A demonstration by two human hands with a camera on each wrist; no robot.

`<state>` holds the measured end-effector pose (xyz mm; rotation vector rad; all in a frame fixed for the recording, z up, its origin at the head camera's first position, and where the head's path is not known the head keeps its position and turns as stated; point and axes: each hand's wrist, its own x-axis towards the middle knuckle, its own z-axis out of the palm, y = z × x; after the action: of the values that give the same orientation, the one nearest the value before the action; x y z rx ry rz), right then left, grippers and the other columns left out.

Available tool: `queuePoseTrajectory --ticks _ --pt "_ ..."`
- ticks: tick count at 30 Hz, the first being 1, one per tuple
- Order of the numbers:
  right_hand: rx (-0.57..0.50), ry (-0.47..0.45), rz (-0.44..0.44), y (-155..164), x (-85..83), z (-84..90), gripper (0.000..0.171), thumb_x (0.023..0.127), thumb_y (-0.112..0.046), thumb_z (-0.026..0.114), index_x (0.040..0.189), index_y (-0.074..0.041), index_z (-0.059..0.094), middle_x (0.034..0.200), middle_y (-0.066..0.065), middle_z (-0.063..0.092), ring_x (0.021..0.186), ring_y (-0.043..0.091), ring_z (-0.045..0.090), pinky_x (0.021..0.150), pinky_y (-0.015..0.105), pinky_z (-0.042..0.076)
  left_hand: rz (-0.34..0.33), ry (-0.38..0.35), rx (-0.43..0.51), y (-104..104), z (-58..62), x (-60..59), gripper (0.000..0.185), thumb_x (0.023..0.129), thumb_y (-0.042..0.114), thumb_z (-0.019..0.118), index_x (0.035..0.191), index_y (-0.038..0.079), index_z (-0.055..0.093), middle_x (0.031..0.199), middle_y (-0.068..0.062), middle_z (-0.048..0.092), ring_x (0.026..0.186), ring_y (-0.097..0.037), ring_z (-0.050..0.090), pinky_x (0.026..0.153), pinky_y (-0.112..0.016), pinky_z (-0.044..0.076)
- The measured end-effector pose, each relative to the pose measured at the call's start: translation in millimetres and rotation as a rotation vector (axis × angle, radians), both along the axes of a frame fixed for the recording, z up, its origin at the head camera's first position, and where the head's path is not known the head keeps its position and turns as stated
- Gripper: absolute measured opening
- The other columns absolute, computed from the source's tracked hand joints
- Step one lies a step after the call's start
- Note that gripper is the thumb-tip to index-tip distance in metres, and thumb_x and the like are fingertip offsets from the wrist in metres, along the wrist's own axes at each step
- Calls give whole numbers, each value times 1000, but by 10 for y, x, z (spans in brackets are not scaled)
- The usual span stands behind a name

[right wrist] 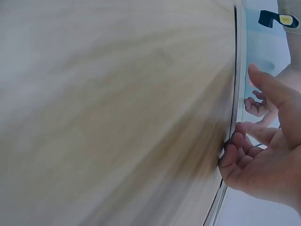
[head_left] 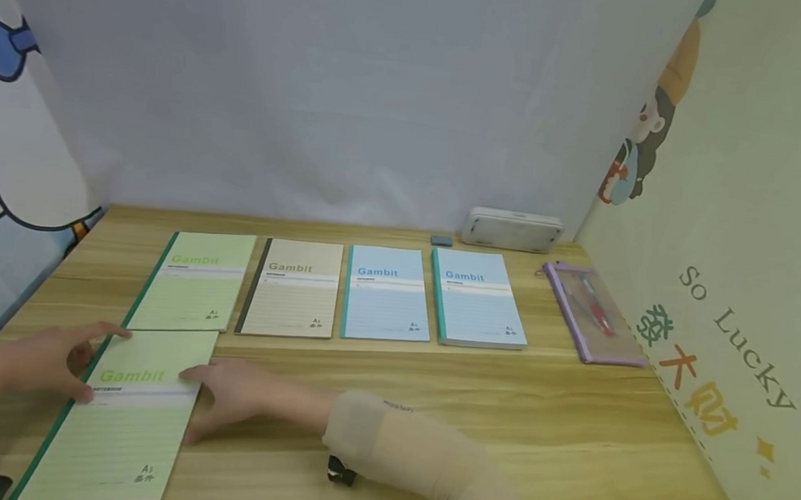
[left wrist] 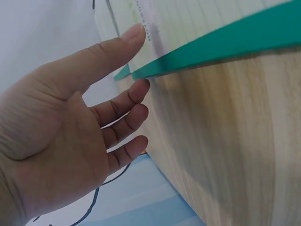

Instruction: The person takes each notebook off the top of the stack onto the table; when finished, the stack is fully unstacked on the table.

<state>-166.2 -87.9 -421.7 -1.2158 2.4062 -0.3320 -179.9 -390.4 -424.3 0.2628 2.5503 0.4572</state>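
Note:
A light green Gambit notebook with a dark green spine lies at the front left of the table, its top edge against another green notebook. My left hand is at its spine side, thumb and index finger spread with their tips over the cover. In the left wrist view the other fingers of the left hand are loosely bent beside the spine. At the opposite edge, my right hand has one fingertip over the cover. The right wrist view shows the right hand's fingers bent at the edge, thumb apart.
Right of the upper green notebook lie a beige notebook, a thin blue notebook and a thicker blue one. Farther right is a purple-edged zip pouch with pens. A white case and a small grey-blue block stand behind.

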Motion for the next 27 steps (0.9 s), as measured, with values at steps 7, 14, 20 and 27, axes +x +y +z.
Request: queuePoseTrajectory --ticks 7,14,20,27 --pt "-99 -70 80 283 -95 103 78 78 -46 74 144 -23 39 102 -9 57 86 -3 45 73 6 35 -73 156 52 111 160 10 101 63 42 83 140 1 33 99 -10 57 90 -27 55 71 -44 48" --pt "-138 -21 157 605 -156 390 73 80 -44 73 142 -21 44 93 -2 53 82 4 43 65 9 33 -140 292 60 379 387 -29 93 70 42 80 141 4 33 106 -12 57 97 -37 56 72 -47 49" --pt "-207 -3 162 981 -252 622 66 82 -42 72 140 -23 46 94 -1 50 86 9 45 67 12 34 -182 413 56 726 631 -85 89 70 47 79 139 10 39 106 -9 60 98 -32 57 74 -46 48" --pt "-331 47 179 1516 -403 828 63 82 -37 73 136 -18 49 91 -5 47 82 11 44 70 18 38 -235 493 110 1171 935 -124 85 70 49 78 141 18 42 111 -2 59 106 -27 51 84 -53 44"
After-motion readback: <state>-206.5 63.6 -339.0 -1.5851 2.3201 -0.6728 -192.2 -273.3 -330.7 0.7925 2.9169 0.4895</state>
